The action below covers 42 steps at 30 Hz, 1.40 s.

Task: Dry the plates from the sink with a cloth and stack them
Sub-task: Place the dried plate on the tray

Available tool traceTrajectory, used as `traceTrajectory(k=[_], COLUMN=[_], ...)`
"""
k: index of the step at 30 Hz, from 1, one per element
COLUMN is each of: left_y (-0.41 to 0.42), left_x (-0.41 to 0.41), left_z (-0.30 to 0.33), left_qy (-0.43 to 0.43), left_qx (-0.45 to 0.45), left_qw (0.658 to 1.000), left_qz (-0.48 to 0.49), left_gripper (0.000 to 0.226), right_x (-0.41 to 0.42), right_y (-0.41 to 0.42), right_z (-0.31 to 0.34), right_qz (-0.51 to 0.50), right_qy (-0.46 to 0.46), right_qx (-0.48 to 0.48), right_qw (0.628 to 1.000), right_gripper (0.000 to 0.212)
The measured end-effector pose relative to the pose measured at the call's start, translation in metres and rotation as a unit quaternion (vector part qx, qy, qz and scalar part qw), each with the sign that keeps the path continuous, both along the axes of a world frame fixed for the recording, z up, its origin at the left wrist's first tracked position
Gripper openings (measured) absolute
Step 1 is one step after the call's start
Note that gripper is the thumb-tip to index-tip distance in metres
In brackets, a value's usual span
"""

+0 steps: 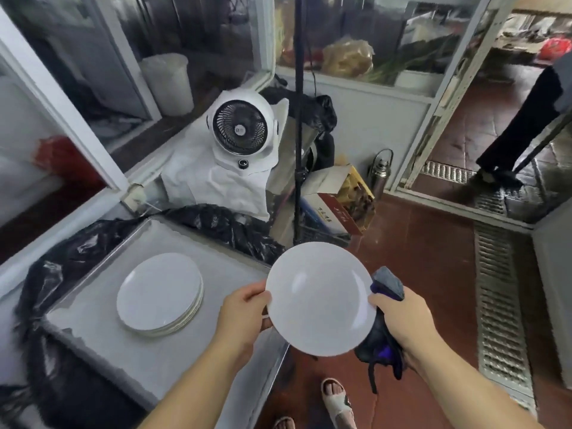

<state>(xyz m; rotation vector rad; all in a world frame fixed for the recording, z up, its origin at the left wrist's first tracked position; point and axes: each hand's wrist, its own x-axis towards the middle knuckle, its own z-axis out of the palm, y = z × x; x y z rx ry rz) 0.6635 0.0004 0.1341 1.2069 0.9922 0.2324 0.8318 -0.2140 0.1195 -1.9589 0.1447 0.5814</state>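
Plate [320,300] held face-up past the table's [93,335] right edge.

Our left hand [244,317] pinches its left rim, our right hand [399,323] grips rim and cloth [388,284] together (round, no long axis); the stack [159,294] lies left, open floor [433,258] beneath.

a grey metal counter [93,345] carries a stack of white plates [161,297] on its bare top.
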Motion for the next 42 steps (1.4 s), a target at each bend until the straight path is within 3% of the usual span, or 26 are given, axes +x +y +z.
traceTrajectory(k=[6, 11, 15, 24, 28, 33, 42], left_y=[0.011, 0.012, 0.019, 0.079, 0.11, 0.151, 0.2], left_x=[-0.01, -0.04, -0.071, -0.137, -0.149, -0.153, -0.146], left_z=[0.003, -0.003, -0.013, -0.041, -0.044, -0.053, -0.087], left_qy=[0.019, 0.037, 0.039, 0.075, 0.104, 0.169, 0.269], left_qx=[-0.011, -0.027, -0.047, -0.026, -0.005, 0.015, 0.043], left_qw=[0.989, 0.964, 0.937, 0.911, 0.906, 0.907, 0.9], left_qz=[0.147, 0.263, 0.345, 0.404, 0.41, 0.385, 0.342], left_gripper=[0.042, 0.039, 0.028, 0.024, 0.036, 0.022, 0.021], right_x=[0.056, 0.065, 0.046, -0.017, -0.033, -0.04, -0.043], right_y=[0.078, 0.15, 0.198, 0.298, 0.335, 0.38, 0.439], right_z=[-0.003, -0.012, -0.022, -0.035, -0.038, -0.046, -0.085], right_qz=[0.193, 0.375, 0.455, 0.489, 0.504, 0.528, 0.556], right_qy=[0.017, -0.032, -0.06, -0.08, -0.083, -0.095, -0.102], right_qx=[-0.024, -0.053, -0.058, -0.072, -0.078, -0.096, -0.144], right_qw=[0.981, 0.925, 0.887, 0.866, 0.856, 0.839, 0.812], right_gripper=[0.014, 0.015, 0.022, 0.02, 0.022, 0.023, 0.02])
